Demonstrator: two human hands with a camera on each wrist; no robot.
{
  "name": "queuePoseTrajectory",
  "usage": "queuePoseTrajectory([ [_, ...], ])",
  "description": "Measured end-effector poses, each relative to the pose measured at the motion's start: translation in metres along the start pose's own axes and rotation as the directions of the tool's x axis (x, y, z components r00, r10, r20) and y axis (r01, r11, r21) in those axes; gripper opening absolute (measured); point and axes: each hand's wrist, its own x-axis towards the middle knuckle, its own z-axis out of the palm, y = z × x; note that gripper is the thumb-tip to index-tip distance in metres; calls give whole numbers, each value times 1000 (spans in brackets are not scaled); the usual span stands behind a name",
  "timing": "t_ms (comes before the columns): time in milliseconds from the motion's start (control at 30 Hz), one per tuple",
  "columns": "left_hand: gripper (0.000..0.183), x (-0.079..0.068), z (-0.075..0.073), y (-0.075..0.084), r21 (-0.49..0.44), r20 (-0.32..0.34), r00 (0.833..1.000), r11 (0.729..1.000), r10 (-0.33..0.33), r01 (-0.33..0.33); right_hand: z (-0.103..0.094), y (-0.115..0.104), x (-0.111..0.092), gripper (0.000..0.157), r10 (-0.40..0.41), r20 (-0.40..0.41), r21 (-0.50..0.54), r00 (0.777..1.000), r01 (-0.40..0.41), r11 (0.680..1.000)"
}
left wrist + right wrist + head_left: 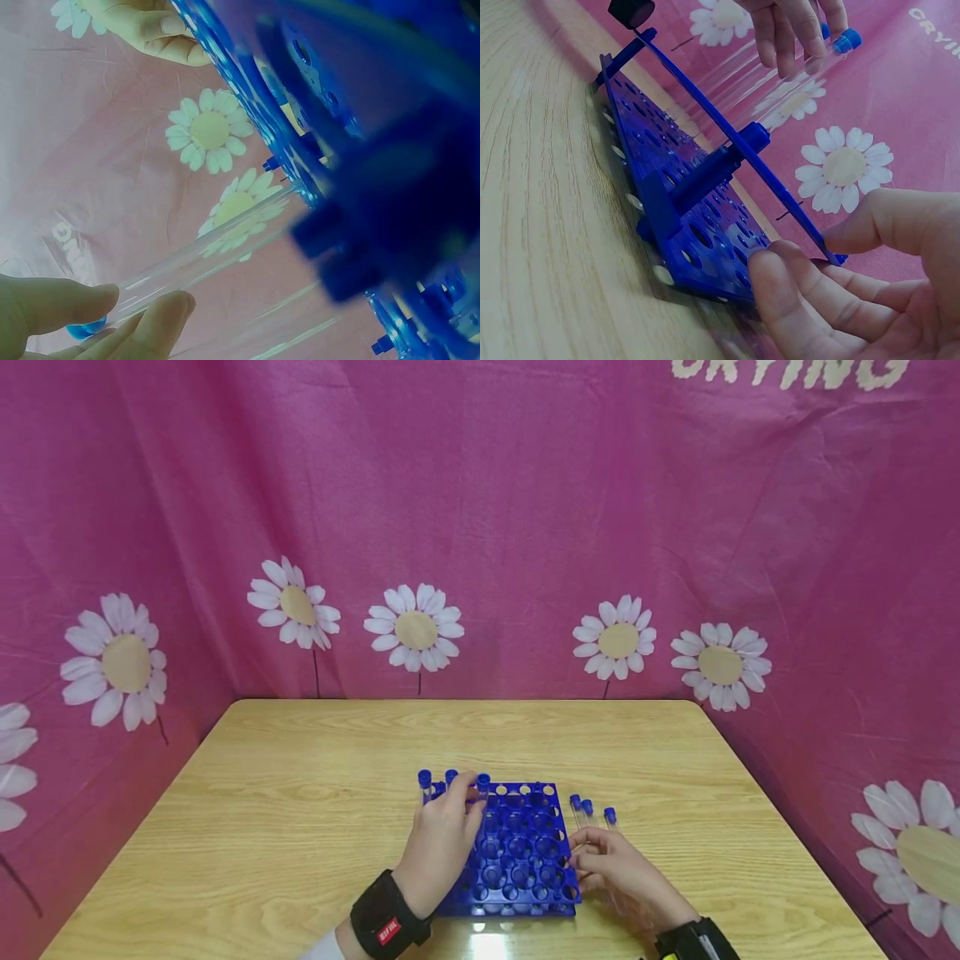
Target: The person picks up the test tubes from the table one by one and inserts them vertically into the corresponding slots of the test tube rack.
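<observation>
Biggest is the curtain (510,502): magenta, white daisies, pale letters at top right cut off by the head view's edge. It backs the table (315,810), which is wood-grain with rounded far corners.

Rack (506,835) sits on the table, near side, about centre. Blue, perforated plates one above another, posts between them.

Left hand (444,839) is over the rack's left part, thumb and fingers pinching one tube (206,251) just at its capped end. Left wrist view has that tube running from the fingertips to the rack; can't tell which hole.

Right hand (626,868) is at the rack's right side: thumb on the upper plate's edge, fingers curled in from below, so it grips the rack there.

Black bands (386,914) on both wrists, the left one with a red label. Bit of pale sleeve (326,948) behind the left.

Two more capped tubes (424,782) stand at the rack's far left, left of the pinched one; lower parts mostly hidden by the left hand. Three loose tubes (577,807) just right of the rack, partly behind the right hand.

Smallest: caps (610,815), all blue.
</observation>
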Motion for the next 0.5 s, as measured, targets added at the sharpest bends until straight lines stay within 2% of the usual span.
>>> queuePoseTrajectory([
  [200,33,-1,0,0,-5,5,1000,1000,-4,4,0,0,-1,33,-17,16,14,1000,16,1000],
  [500,33,0,-4,3,1,-10,1000,1000,8,-8,1,-1,-1,31,32,-12,43,999,-31,999],
])
